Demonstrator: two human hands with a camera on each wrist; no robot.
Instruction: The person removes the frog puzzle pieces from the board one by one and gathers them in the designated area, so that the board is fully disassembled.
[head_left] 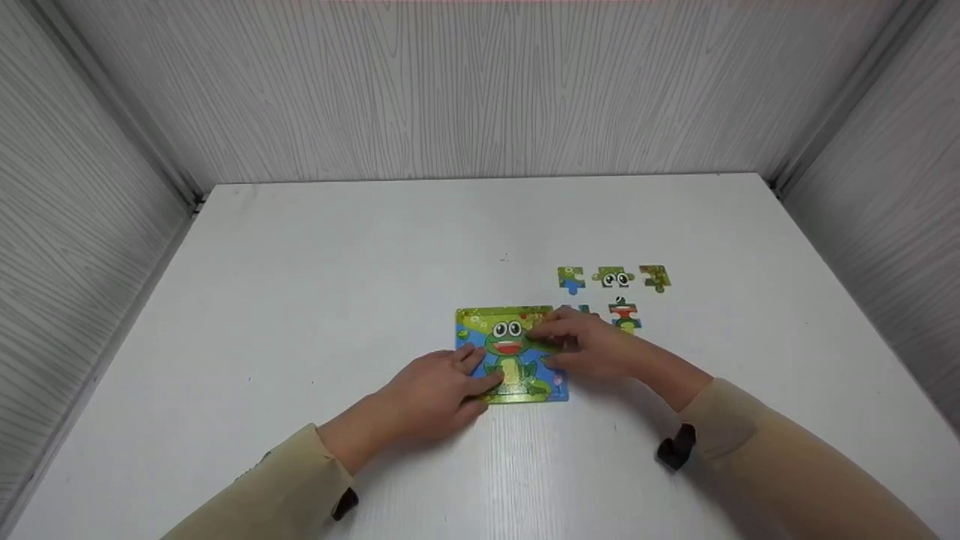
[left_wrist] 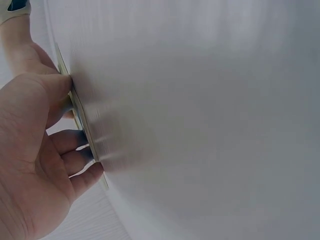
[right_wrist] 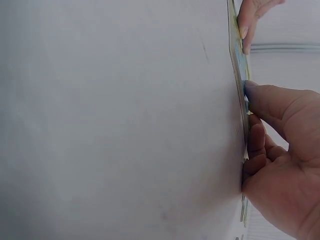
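A frog jigsaw board [head_left: 511,386] lies flat on the table. My left hand [head_left: 439,394] rests at its left side, forefinger stretched across the frog's body and thumb by the near edge. Over the right side, my right hand [head_left: 589,345] has its thumb and forefinger around a puzzle piece, mostly hidden by the fingers. The left wrist view shows the left fingertips [left_wrist: 95,170] along the board's edge. Seen from the right wrist, the right thumb [right_wrist: 265,97] touches the board's top.
Several loose pieces lie beyond the board to the right: a blue-green corner [head_left: 571,278], one with eyes [head_left: 614,277], another corner [head_left: 655,276] and one with a red mouth [head_left: 624,313]. The right hand partly covers another. Grey wood-grain panels [head_left: 480,90] enclose the white table [head_left: 315,262].
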